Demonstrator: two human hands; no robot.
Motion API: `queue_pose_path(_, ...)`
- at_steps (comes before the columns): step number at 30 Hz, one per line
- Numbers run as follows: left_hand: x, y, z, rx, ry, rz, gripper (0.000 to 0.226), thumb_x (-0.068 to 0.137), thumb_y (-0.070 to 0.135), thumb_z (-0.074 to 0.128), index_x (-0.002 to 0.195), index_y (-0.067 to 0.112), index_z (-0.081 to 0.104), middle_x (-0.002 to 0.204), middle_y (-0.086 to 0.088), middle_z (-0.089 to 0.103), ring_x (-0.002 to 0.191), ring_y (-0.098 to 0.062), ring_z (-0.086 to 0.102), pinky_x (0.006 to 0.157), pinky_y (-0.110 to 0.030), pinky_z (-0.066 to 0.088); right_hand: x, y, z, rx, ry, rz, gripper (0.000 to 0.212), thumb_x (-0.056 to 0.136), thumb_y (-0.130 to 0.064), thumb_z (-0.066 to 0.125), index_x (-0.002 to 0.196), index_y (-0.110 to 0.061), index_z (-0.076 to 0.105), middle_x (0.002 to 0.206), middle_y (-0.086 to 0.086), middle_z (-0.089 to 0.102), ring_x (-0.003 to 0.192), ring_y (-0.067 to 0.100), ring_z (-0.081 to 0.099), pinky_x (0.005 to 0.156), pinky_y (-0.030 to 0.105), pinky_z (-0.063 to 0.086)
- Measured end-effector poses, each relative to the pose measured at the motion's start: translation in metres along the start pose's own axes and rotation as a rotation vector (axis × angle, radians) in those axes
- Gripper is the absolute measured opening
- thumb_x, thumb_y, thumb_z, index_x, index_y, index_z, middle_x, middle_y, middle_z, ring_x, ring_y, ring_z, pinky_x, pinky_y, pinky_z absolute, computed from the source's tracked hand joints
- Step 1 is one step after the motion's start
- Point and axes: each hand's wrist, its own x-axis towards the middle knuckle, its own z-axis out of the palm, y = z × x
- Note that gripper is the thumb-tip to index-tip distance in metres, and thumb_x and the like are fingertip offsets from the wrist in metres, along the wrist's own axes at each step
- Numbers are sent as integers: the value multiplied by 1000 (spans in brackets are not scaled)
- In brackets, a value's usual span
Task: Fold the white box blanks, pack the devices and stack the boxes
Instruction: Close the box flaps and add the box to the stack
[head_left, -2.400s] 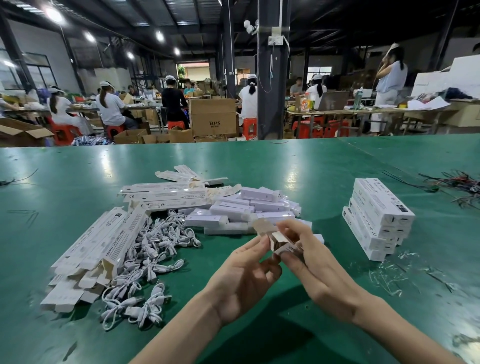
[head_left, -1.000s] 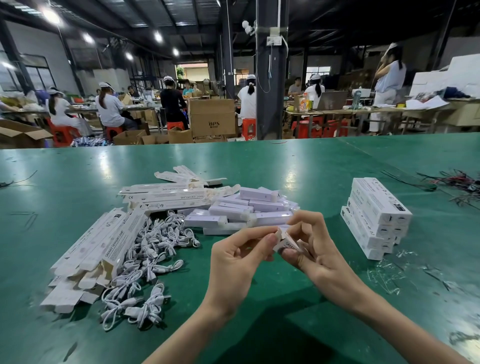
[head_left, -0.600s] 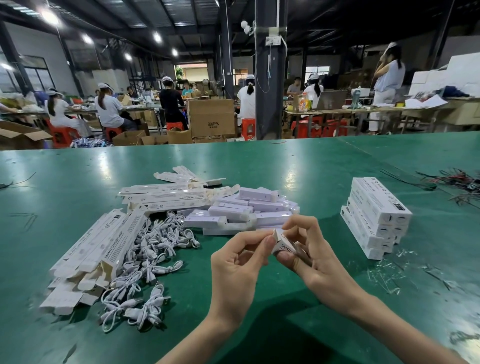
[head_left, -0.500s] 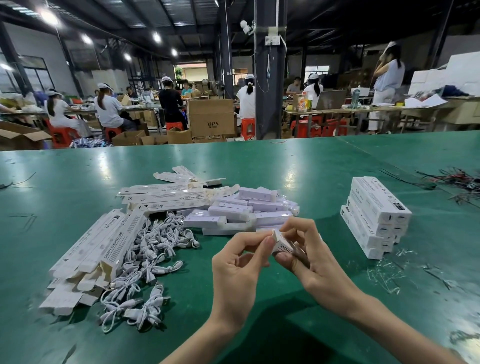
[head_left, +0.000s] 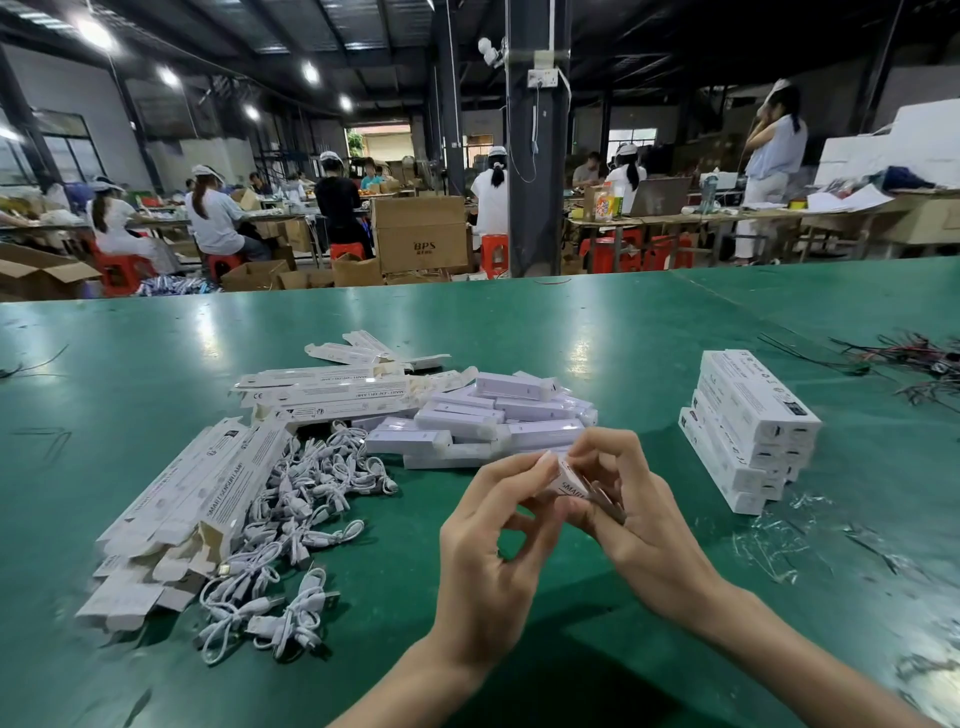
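Currently, green table (head_left: 623, 332) is carrying flat box blanks (head_left: 197, 493) at left, finished stack (head_left: 748, 426) at right, devices (head_left: 493, 421) between, cables (head_left: 311, 499) just beside the blanks. Left hand (head_left: 488, 551) is pinching the end of the white box (head_left: 571, 482). Right hand (head_left: 644, 519) is gripping its body, fingers curling over the end, near the devices. Probably tucking the end flap, though fingers are hiding it. Needing: bracing the body square, pressing the flap along its crease, not crushing corners.
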Motion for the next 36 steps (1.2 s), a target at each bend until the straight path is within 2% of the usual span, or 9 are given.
queue_pose_path(3, -2, -1, 1, 12, -19, 19, 32, 87, 8, 65, 119, 9, 66, 121, -3, 64, 100, -14, 66, 69, -25, 55, -1, 1, 1, 0, 27, 9, 40, 83, -6, 60, 104, -35, 43, 86, 9, 54, 73, 36, 51, 68, 54, 50)
queue_pose_path(6, 0, 2, -1, -51, 15, -51, 32, 93, 17, 61, 124, 22, 66, 120, 4, 67, 94, -14, 68, 69, -26, 56, -1, 0, 3, -15, 62, -20, 38, 83, -13, 65, 101, -38, 44, 81, 7, 54, 66, 35, 50, 61, 37, 50)
queue_pose_path(9, 3, 8, -4, -134, 107, -126, 19, 91, 26, 57, 104, 34, 67, 109, 7, 72, 72, -9, 69, 58, -15, 51, -1, -4, 6, -1, 74, -23, 28, 84, -32, 66, 100, -38, 44, 82, 0, 58, 65, 29, 53, 61, 40, 48)
queue_pose_path(11, 5, 8, -5, -167, 125, -155, 7, 87, 28, 59, 91, 30, 65, 111, 8, 72, 70, -10, 70, 56, -16, 51, -1, -5, 7, 3, 80, -20, 27, 83, -38, 64, 100, -39, 44, 83, -1, 59, 66, 28, 55, 63, 44, 47)
queue_pose_path(18, 9, 3, -8, -161, 97, -72, 13, 87, 7, 65, 85, 20, 69, 107, 0, 72, 90, -22, 70, 63, -33, 57, -2, -5, 4, 20, 100, 18, 28, 82, -34, 67, 98, -39, 45, 83, 6, 57, 67, 36, 51, 63, 56, 45)
queue_pose_path(21, 10, 1, -11, -96, 82, -6, 6, 86, 16, 65, 85, 20, 69, 103, 1, 69, 88, -21, 68, 63, -42, 56, -2, -7, 4, 74, 113, 50, 26, 79, -42, 66, 96, -39, 47, 87, 6, 57, 70, 41, 51, 64, 56, 45)
queue_pose_path(24, 11, 2, -13, -77, 87, 16, 9, 84, 16, 66, 79, 10, 71, 94, -1, 67, 83, -19, 67, 65, -33, 56, -1, -9, 4, 125, 98, 63, 27, 77, -42, 68, 95, -39, 48, 89, 5, 59, 75, 35, 56, 69, 51, 47)
queue_pose_path(29, 16, 2, -20, 34, 67, 123, 13, 84, 10, 64, 75, 1, 70, 82, -6, 66, 77, -15, 65, 68, -20, 51, -3, -10, 3, 160, 65, 80, 29, 79, -29, 71, 97, -35, 49, 87, 12, 58, 77, 41, 55, 72, 60, 45)
queue_pose_path(36, 15, -1, -21, 162, 67, 279, 9, 82, 2, 65, 78, -4, 72, 84, -9, 66, 78, -12, 63, 71, -21, 52, -3, -11, 4, 207, 92, 110, 28, 75, -41, 71, 93, -39, 50, 88, 14, 60, 80, 41, 58, 75, 62, 44)
